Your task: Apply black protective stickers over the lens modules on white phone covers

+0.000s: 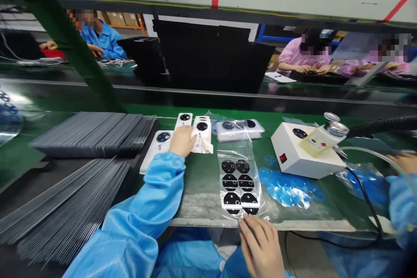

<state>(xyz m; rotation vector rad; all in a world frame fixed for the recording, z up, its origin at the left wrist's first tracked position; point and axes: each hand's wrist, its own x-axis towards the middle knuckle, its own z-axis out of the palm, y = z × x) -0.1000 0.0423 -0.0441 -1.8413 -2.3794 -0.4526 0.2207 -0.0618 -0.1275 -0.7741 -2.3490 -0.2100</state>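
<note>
My left hand (182,141), in a blue sleeve, lies curled on a white phone back cover (201,134) with a round black camera ring; whether it grips the cover I cannot make out. More white covers (158,145) lie beside it. My right hand (260,245) sits at the table's near edge, its thumb and fingertips pinched on the near end of a clear film sheet (239,182) carrying several round black stickers.
Fanned stacks of dark grey sheets (94,132) fill the left side. A bagged pile of covers (239,129) lies behind. A white box (304,156) with a red switch, a bottle and a hose stands at right, by another person's hand (404,160). Several people work beyond the conveyor.
</note>
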